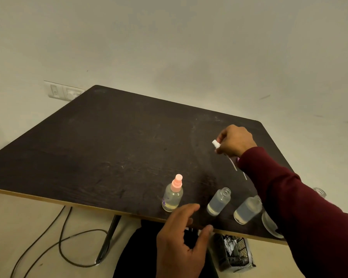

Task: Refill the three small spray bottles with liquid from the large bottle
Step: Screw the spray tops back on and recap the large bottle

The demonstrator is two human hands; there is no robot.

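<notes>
A: Bottles, three small clear ones, are standing in a row near the front edge of the table (113, 137). The pink-capped bottle (172, 195) is sitting left; the middle bottle (219, 201) and the right bottle (248, 210) are standing uncapped, necks open.

B: And the hands?

A: The right hand (235, 140) is pinching a white spray top (216, 143), its thin tube trailing down toward the sleeve. The left hand (182, 233) is hovering spread and relaxed, holding nothing, just in front of the pink-capped bottle.

B: Handling?

A: Probably light, stiff, slick plastic or glass, easy to tip. The person is likely best gripping around the body, low.

B: Room?

A: The row is crowding the front edge, so knocking one off is a risk. The far tabletop is lying open. The large bottle (271, 223) is mostly hiding behind the right sleeve.
</notes>
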